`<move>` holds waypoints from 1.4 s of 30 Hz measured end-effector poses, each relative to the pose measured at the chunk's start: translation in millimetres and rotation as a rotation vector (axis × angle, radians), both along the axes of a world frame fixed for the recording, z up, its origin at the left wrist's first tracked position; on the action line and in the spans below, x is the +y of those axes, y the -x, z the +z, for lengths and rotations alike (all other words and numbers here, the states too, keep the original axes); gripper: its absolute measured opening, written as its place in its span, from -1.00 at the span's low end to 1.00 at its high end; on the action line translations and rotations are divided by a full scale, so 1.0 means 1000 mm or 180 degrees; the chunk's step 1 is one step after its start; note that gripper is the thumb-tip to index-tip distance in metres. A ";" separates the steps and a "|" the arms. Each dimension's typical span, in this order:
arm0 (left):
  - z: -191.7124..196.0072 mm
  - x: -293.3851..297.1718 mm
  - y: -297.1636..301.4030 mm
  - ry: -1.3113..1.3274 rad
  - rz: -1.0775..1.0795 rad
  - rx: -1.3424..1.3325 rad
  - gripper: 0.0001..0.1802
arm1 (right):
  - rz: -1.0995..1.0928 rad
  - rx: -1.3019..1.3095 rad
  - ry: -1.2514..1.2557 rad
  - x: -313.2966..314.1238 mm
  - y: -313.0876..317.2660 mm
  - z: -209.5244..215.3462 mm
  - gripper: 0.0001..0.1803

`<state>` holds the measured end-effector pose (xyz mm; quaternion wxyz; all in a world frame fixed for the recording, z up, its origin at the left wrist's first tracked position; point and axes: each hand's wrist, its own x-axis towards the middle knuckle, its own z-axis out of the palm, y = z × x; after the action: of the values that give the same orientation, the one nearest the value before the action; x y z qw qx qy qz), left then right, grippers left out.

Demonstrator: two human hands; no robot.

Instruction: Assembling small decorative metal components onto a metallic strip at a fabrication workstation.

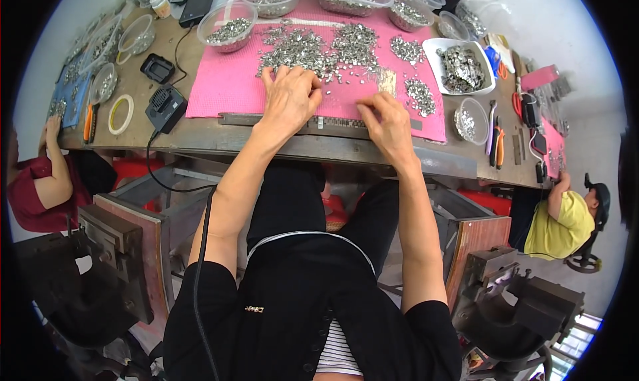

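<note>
My left hand (291, 96) is over the near edge of a loose heap of small silvery metal pieces (293, 48), its fingers bent down and drawn together. Whatever lies under those fingertips is hidden. To the right, my right hand (389, 120) has its thumb and forefinger closed close to a narrow metal strip (333, 123), along which a row of small pieces sits. Anything between those two fingers is too small to make out. Beneath both hands spreads a pink textured mat (219, 88). A second heap (355, 45) and smaller clusters (421, 98) of pieces lie on it.
Clear plastic bowls (227, 31) of metal pieces line the back. A white tray (459, 65) and a small tub (471, 121) stand right, near orange-handled pliers (499, 148). Left are a black charger (165, 108) and a tape roll (120, 114). Co-workers (564, 224) sit at both sides.
</note>
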<state>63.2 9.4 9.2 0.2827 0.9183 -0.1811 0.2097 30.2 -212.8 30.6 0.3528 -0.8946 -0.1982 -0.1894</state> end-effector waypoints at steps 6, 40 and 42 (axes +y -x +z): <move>0.002 -0.001 -0.002 -0.0127 -0.0018 0.0062 -0.90 | -0.0224 0.0251 -0.0135 0.017 -0.051 -0.009 -0.82; 0.002 -0.039 0.043 0.0819 -0.0950 -0.0255 -0.87 | -0.0306 -0.0008 -0.0179 -0.005 -0.032 0.002 -0.87; 0.004 -0.038 0.042 0.0834 -0.0984 -0.0342 -0.87 | -0.0406 0.0093 -0.0175 -0.005 -0.045 -0.008 -0.85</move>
<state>21.2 -28.4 13.3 0.4184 0.8225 -0.3059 0.2343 75.5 -217.6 22.1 0.3674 -0.8980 -0.1304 -0.2038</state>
